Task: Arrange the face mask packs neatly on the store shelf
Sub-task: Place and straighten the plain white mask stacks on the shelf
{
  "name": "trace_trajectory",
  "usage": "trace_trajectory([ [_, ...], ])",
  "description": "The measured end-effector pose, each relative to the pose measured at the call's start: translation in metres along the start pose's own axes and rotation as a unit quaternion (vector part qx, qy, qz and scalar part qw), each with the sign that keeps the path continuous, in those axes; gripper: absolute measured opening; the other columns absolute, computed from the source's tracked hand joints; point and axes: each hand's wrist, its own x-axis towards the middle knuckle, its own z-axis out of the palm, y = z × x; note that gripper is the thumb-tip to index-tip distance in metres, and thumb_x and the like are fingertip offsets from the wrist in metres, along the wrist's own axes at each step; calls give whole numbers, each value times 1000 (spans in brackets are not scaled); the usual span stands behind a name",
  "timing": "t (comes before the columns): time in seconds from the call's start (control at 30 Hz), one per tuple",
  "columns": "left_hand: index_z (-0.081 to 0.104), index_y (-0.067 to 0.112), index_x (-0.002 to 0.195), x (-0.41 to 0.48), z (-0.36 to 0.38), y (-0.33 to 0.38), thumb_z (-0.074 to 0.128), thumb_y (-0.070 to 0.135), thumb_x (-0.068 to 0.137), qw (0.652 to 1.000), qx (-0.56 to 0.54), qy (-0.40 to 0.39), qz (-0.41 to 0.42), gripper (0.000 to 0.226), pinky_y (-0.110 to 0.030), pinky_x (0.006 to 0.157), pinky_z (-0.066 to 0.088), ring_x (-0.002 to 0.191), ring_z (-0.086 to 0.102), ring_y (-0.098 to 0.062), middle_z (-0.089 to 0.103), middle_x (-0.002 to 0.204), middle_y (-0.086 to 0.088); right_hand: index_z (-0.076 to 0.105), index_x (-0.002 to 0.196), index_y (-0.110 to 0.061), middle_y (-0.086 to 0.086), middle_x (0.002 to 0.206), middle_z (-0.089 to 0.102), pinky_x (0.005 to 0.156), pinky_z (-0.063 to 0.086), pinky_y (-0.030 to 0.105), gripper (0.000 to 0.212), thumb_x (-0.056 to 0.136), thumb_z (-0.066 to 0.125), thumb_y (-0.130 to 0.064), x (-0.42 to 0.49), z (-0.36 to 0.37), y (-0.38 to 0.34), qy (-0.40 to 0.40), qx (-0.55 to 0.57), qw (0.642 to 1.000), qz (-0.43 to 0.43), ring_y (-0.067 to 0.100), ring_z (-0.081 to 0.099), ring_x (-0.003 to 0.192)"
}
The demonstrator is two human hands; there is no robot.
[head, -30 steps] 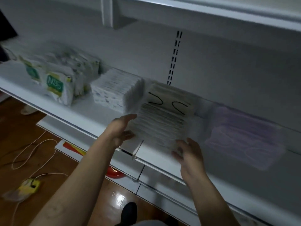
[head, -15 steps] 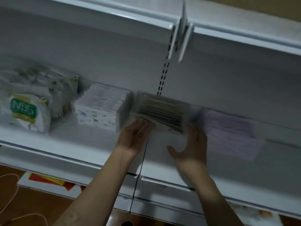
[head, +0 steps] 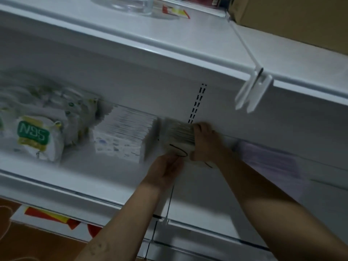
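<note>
Since both forearms reach up and inward from the lower edge of the view, the work is plainly centred on one item on the middle shelf (head: 75, 189), whose front lip runs just beneath the wrists.

The left hand (head: 165, 172) sits at the front lower edge of the black-looped mask pack (head: 178, 136), its back towards the camera. It seems to be propping the pack's face so the masks stay square. Its fingers lie against the pack, but blur hides whether they curl round it or only press flat.

A little farther in, the right hand (head: 205, 142) grips the pack's right side. The fingers curl over the top edge and the thumb comes round the front, probably to squeeze the masks together and steer the pack leftwards. The wrist is bent down from a raised forearm.

The pack stands on the shelf, near the back panel and just beside the white mask stack (head: 124, 132). A narrow gap is left between them, so I judge it is being lined up as the next in the row.

Left of that stack lie the N95 packs (head: 35, 136), and a purple mask pack (head: 271, 161) lies flat to the right, apart from the hands. The slotted upright (head: 196, 104) rises behind the black-looped pack, and the upper shelf (head: 169, 40) carries a cardboard box (head: 291, 17).
</note>
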Motion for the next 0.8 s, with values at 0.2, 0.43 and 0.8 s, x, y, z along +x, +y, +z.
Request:
trace_trajectory([
  [0.2, 51, 6, 61, 8, -6, -6, 48, -9, 90, 999, -1, 32, -19, 32, -40, 97, 47, 69, 55, -23, 48, 67, -10, 31, 140, -6, 17, 139, 37, 106, 30, 41, 97, 65, 76, -48, 6, -1, 2, -23, -25, 999, -4, 34, 36, 127],
  [0.43, 63, 2, 73, -1, -3, -5, 51, -4, 93, 1000, 7, 29, -6, 24, -35, 78, 50, 75, 58, -25, 62, 77, -14, 33, 133, -9, 16, 135, 35, 94, 39, 41, 94, 60, 80, -44, -5, 8, -7, -21, 6, 1000, -3, 36, 40, 120],
  [0.8, 64, 8, 105, 7, -14, -7, 53, 4, 93, 999, 46, -16, -7, 17, -33, 83, 54, 93, 61, -21, 64, 107, -11, 11, 153, -18, 13, 141, 47, 96, 43, 37, 113, 67, 81, -38, -14, 21, -14, -39, 124, 990, 48, 33, 49, 124],
])
